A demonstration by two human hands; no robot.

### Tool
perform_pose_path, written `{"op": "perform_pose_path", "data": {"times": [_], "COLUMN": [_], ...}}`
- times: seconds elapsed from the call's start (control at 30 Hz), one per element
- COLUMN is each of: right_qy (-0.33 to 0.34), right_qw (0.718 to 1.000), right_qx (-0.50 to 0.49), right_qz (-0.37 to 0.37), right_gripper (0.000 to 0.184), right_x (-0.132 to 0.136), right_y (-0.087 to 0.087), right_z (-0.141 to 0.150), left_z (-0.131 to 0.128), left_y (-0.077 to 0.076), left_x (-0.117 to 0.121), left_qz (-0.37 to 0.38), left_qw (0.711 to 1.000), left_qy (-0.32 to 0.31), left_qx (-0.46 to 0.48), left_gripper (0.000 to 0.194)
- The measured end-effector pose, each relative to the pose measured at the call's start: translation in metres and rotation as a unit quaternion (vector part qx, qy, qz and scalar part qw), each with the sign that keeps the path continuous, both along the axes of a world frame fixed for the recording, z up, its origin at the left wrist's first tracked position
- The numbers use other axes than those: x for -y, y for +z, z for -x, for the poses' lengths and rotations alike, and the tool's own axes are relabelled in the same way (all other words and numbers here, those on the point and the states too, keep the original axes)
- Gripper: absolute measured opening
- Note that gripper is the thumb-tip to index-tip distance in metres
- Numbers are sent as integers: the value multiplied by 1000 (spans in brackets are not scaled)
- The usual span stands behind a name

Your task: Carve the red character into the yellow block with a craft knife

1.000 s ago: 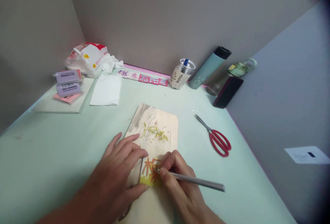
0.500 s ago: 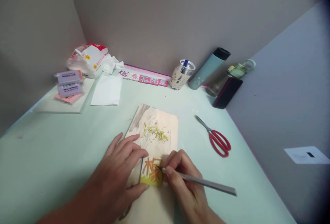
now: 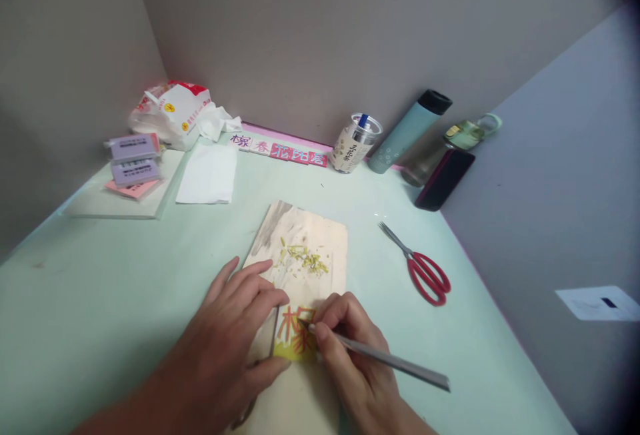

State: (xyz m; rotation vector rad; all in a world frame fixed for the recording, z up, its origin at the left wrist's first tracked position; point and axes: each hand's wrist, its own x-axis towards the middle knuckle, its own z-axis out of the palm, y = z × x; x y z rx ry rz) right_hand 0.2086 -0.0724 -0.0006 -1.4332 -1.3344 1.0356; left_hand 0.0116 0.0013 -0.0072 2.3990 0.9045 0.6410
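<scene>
My left hand (image 3: 227, 341) lies flat, fingers spread, on a wooden board (image 3: 310, 241), with its fingertips pressing the left edge of a small yellow block (image 3: 294, 335) that bears a red character. My right hand (image 3: 350, 361) is closed in a pen grip on a thin metal carving knife (image 3: 395, 365), whose tip touches the right part of the character. Yellow-green shavings (image 3: 303, 258) lie scattered on the board above the block.
Red-handled scissors (image 3: 423, 271) lie right of the board. Along the wall stand a pen cup (image 3: 354, 145), a teal flask (image 3: 407, 131), a green bottle (image 3: 457, 138) and a dark phone (image 3: 444, 178). At back left are a tissue pack (image 3: 173, 115), a napkin (image 3: 207, 175) and stacked blocks (image 3: 133, 161).
The knife handle swung out to the right, then partly back, while its tip stayed on the character. My left hand has kept still on the block.
</scene>
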Motion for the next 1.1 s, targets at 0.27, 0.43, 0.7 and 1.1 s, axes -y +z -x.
{"op": "perform_pose_path", "data": {"times": [0.27, 0.43, 0.7, 1.1], "right_qy": [0, 6, 20, 53], "right_qw": [1000, 1000, 999, 996], "right_qx": [8, 21, 18, 22], "right_qz": [6, 9, 23, 61], "right_gripper": [25, 23, 24, 24], "right_x": [1, 0, -1, -2], "right_y": [3, 2, 6, 13], "right_z": [1, 0, 0, -4], "left_z": [-1, 1, 2, 1], "left_y": [0, -1, 2, -1], "left_x": [0, 0, -2, 0], "left_qz": [4, 1, 1, -7], "left_qw": [1000, 1000, 1000, 1000], "left_qy": [7, 5, -8, -3], "left_qx": [6, -1, -2, 3], "left_gripper": [44, 42, 40, 46]}}
